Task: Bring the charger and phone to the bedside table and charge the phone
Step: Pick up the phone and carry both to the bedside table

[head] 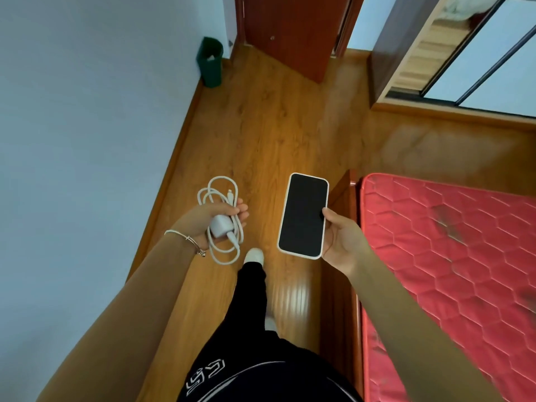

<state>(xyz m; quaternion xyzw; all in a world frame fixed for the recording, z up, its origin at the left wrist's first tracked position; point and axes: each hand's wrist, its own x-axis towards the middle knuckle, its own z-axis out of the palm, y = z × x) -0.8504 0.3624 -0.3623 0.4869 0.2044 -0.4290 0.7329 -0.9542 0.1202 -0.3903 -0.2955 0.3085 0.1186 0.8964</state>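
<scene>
My left hand (210,220) is closed around a white charger (218,226), a plug block with its white cable coiled in loops that hang above and below the palm. My right hand (340,239) grips a phone (303,216) by its lower right edge. The phone has a pale case, and its dark screen faces up. Both are held out in front of me above a wooden floor. No bedside table is in view.
A bed with a red quilted mattress (452,256) and dark wooden frame fills the right. A green bin (210,62) stands by the blue wall at the left. Ahead are a red-brown open door (293,33) and a sliding-door wardrobe (452,62). My legs stand on the floor strip.
</scene>
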